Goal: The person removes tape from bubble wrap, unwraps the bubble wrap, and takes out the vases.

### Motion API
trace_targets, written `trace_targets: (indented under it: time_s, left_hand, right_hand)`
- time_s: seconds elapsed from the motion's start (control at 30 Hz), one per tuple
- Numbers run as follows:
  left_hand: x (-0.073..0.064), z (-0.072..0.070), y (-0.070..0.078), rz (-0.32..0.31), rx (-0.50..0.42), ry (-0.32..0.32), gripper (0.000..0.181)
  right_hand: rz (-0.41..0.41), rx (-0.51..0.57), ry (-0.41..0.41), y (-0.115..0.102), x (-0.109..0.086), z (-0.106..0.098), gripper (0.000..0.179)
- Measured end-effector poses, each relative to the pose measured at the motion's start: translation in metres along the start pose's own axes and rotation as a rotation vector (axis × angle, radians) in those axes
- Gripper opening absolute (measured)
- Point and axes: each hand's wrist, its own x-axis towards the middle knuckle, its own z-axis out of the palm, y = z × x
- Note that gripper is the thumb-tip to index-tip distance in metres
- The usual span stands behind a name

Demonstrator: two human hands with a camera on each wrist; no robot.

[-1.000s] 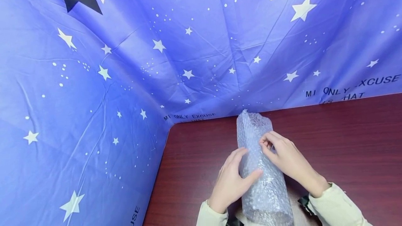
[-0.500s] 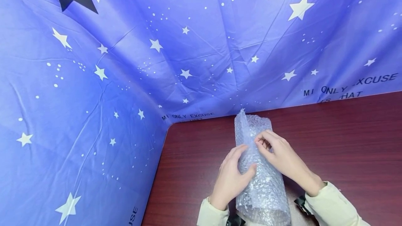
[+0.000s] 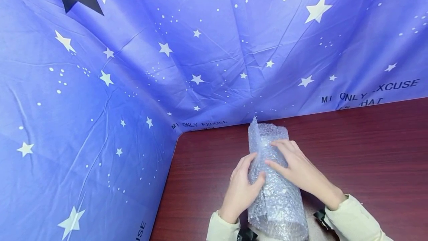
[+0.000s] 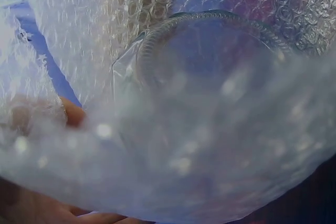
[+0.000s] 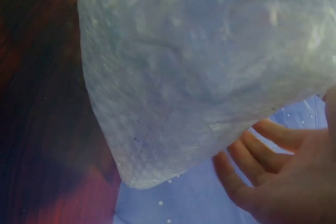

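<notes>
A roll of clear bubble wrap [image 3: 281, 192] lies lengthwise on the table, with a loose edge standing up along its left side. Through its end, the left wrist view shows a clear round object with a ribbed rim [image 4: 210, 17]; its kind is unclear. My left hand [image 3: 242, 189] holds the wrap's loose left edge, fingers on the outer side and thumb on the roll side. On the right, my right hand [image 3: 301, 168] rests its fingertips on top of the roll, thumb spread apart from the fingers. In the right wrist view the wrap covers part of that hand.
The dark red wooden table [image 3: 367, 151] extends to both sides of the roll. A blue star-printed cloth [image 3: 214, 55] hangs along the back and left edges, near the roll's far end. Black straps [image 3: 247, 234] sit at the cream sleeves.
My right thumb and fingers, earlier pinched together at the wrap, have spread apart. The loose edge has shifted left and stands more upright. My left hand has moved slightly left.
</notes>
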Motion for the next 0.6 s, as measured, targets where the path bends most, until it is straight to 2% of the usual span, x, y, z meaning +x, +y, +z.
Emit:
trace_targets:
  time_s: [0.1,0.23,0.6]
  left_hand:
    - [-0.0002,-0.0008,-0.0004,0.007,-0.003,0.003,0.053]
    - [-0.0005,-0.0017,-0.0008,0.011,-0.006,-0.002,0.053]
    - [-0.0011,-0.0011,-0.0049,-0.002,-0.010,-0.004,0.051]
  right_hand:
    - [0.010,-0.025,-0.063,-0.0011,-0.0026,-0.0015,0.058]
    - [0.019,-0.038,-0.109,-0.0036,-0.0057,-0.0043,0.058]
    - [0.015,-0.024,-0.126,-0.0012,-0.0082,-0.0071,0.053]
